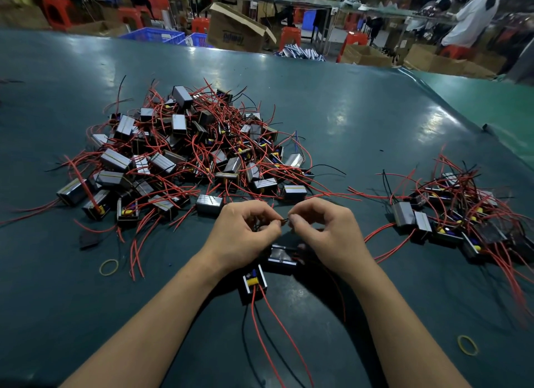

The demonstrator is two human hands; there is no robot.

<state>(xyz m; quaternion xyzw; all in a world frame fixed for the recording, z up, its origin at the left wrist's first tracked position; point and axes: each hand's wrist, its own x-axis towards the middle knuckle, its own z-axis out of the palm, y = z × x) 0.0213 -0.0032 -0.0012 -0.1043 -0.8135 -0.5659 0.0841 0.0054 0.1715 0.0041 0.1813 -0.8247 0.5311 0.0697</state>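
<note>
My left hand and my right hand meet over the dark green table, each pinching one end of a thin dark wire between thumb and fingertips. Below the hands lie two small black box modules: one with a shiny top under my right palm, and one open-ended with yellow and blue parts inside, its red and black leads trailing toward me. How the pinched wire joins these modules is hidden by my fingers.
A large heap of the same modules with red and black leads covers the table ahead and left. A smaller heap lies at right. Two yellow rubber bands lie loose. Cardboard boxes, red stools and blue crates stand beyond the far edge.
</note>
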